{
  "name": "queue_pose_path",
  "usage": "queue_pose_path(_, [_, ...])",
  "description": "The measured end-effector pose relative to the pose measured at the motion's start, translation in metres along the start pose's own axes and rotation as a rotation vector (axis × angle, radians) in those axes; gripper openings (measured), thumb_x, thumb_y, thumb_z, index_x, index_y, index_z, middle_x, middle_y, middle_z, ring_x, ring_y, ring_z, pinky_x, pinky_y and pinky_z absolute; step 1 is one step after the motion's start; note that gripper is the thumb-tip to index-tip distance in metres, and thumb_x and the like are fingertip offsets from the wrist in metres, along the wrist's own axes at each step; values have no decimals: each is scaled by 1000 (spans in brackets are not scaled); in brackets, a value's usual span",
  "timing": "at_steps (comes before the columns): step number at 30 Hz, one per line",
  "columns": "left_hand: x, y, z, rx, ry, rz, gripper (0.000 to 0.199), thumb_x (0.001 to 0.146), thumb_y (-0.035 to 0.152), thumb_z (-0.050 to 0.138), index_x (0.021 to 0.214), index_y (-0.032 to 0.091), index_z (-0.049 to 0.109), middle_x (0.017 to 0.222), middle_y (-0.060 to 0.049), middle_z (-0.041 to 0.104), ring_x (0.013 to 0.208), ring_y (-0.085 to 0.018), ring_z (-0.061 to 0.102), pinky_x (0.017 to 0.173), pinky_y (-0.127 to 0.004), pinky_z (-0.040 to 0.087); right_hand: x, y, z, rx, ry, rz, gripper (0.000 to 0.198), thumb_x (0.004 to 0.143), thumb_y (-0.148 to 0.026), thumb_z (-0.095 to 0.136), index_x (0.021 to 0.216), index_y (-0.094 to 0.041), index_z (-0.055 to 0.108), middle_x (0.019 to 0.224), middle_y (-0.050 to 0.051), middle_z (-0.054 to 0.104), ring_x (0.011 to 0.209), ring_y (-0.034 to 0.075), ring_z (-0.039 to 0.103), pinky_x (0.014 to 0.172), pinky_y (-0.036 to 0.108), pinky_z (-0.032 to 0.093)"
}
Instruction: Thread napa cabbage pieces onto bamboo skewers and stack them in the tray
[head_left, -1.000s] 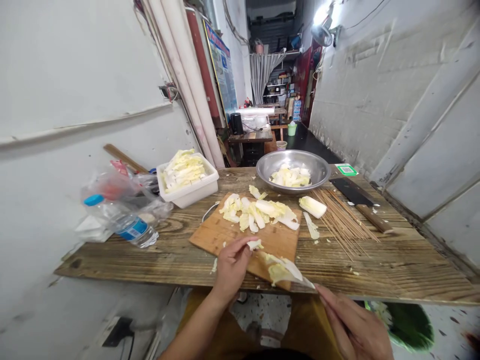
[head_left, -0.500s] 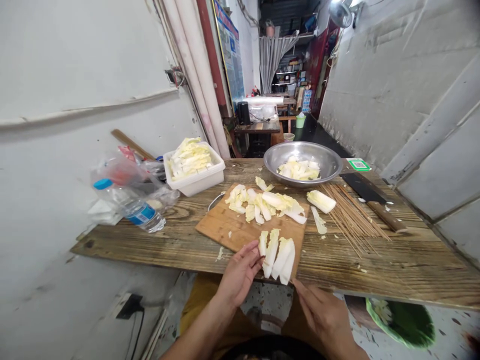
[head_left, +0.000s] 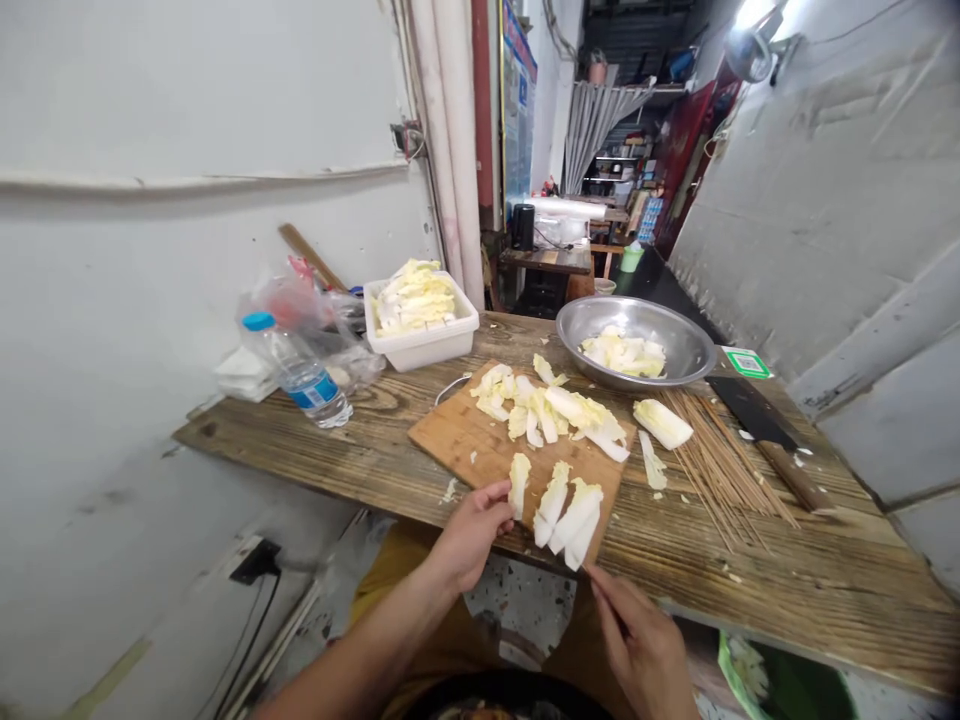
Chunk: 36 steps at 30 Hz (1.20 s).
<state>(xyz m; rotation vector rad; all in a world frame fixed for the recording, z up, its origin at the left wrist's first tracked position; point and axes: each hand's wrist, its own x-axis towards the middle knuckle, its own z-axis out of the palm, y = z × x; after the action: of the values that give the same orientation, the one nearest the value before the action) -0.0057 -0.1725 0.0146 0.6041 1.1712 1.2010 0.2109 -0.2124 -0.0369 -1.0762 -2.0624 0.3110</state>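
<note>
A row of several pale cabbage strips (head_left: 562, 510) lies on the near corner of a wooden cutting board (head_left: 457, 440). My left hand (head_left: 469, 535) pinches the leftmost strip (head_left: 517, 482) between thumb and fingers. My right hand (head_left: 645, 645) reaches up from below the table edge, fingertips pinched at the row's near end, apparently on a thin skewer that is barely visible. A pile of chopped cabbage (head_left: 555, 410) covers the board's far half.
A steel bowl (head_left: 574, 322) with cabbage and a white tub (head_left: 424, 348) of cabbage stand at the back. Loose bamboo skewers (head_left: 720, 465), a cabbage chunk (head_left: 662, 423) and a cleaver (head_left: 757, 425) lie to the right. A water bottle (head_left: 300, 375) and plastic bags (head_left: 300, 300) sit at left.
The cabbage strips, lifted in front of the board a second ago, now lie in a row on its near corner. My left hand moved to the leftmost strip. The view shifted left.
</note>
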Motion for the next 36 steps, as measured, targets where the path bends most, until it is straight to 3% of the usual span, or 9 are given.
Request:
queue_pose_path(5, [-5,2,4,-38,-82,4,32,67,23,68,99,15,66,88,-6,68,78,-14,60,70,-24,46,9,3,8,9,-51,12,27,90,-19,44,105,-15,65,82,8,71,71,16,69,66,22,55])
queue_pose_path(13, [26,-8,-15,170,139,201,37,67,27,69,102,13,62,74,-3,66,54,-13,62,42,-20,42,6,10,8,27,-45,18,27,88,-21,46,106,-17,66,95,9,72,84,18,69,75,25,55])
queue_pose_path(16, [34,-8,-19,173,135,172,39,66,27,71,100,12,61,60,1,62,43,-11,57,37,-18,36,6,11,8,33,-19,34,26,88,-21,47,105,-17,66,96,8,72,85,18,69,76,25,55])
queue_pose_path(20, [34,-4,-17,35,113,139,35,61,22,75,92,10,63,68,-2,65,57,-10,60,49,-18,45,6,10,7,30,-15,42,26,88,-20,47,105,-16,66,95,9,72,84,18,69,75,24,55])
queue_pose_path(24, [33,0,-16,10,155,124,35,56,18,79,88,11,66,62,0,63,53,-9,59,49,-19,46,8,10,6,14,14,44,25,88,-21,46,103,-16,67,92,9,72,81,18,69,71,25,56])
queue_pose_path(29, [32,-1,-14,1,117,33,30,58,19,79,84,10,67,63,-4,68,56,-11,62,55,-22,50,11,9,8,29,8,47,25,89,-21,46,102,-17,66,90,8,72,79,17,69,72,25,56])
queue_pose_path(36, [29,-1,-11,-24,97,-23,29,56,20,80,80,9,67,65,-5,67,50,-9,58,41,-16,38,13,6,10,50,-18,56,24,89,-22,47,101,-16,67,90,8,72,79,18,69,73,25,55])
